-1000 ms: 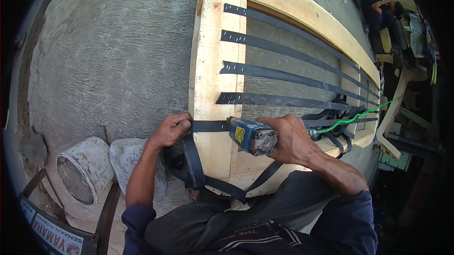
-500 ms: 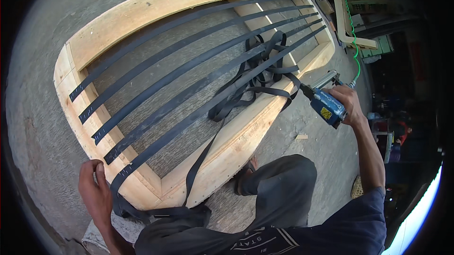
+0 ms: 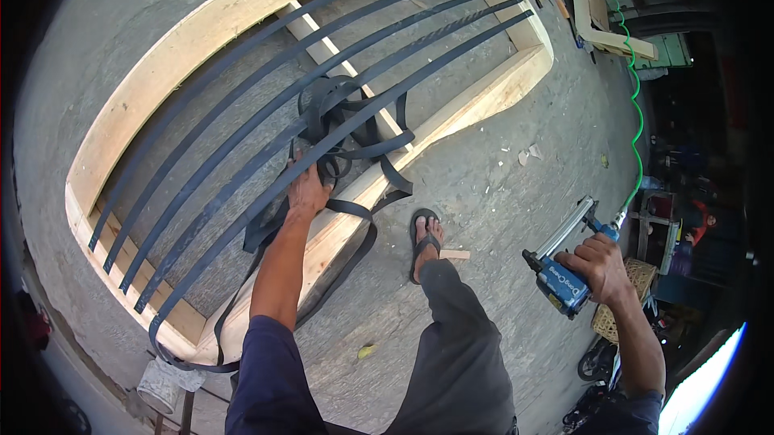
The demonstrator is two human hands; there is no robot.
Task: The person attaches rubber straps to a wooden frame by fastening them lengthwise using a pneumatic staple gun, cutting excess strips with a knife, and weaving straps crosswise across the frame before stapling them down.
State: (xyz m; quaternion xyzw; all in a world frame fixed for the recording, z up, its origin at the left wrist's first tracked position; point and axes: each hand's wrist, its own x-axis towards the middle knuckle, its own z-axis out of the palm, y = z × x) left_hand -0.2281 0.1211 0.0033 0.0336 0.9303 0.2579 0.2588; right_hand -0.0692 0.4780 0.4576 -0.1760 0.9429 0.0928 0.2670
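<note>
Taut black webbing straps (image 3: 458, 54) run side by side across a large pale wooden frame (image 3: 181, 60) on the floor. A tangled heap of loose black webbing (image 3: 326, 99) lies around the middle crosspiece, with a tail trailing over the near rail. My left hand (image 3: 306, 193) reaches over that rail to the heap, its fingers partly hidden by the nearest strap and the loops, so I cannot tell whether it grips. Off to the right of the frame, my right hand (image 3: 598, 267) is closed round a blue pneumatic staple gun (image 3: 564, 283), held above the floor.
A coiled green air hose (image 3: 637, 104) leads up from the staple gun. Another wooden frame (image 3: 609, 40) lies at the far right. My sandalled foot (image 3: 425, 233) stands beside the near rail, by a small wood offcut (image 3: 455, 254). A whitish bucket (image 3: 159, 387) is at lower left.
My left hand has moved from the frame's near-left corner to the webbing heap. My right hand has carried the staple gun lower and away from the rail. The view has shifted.
</note>
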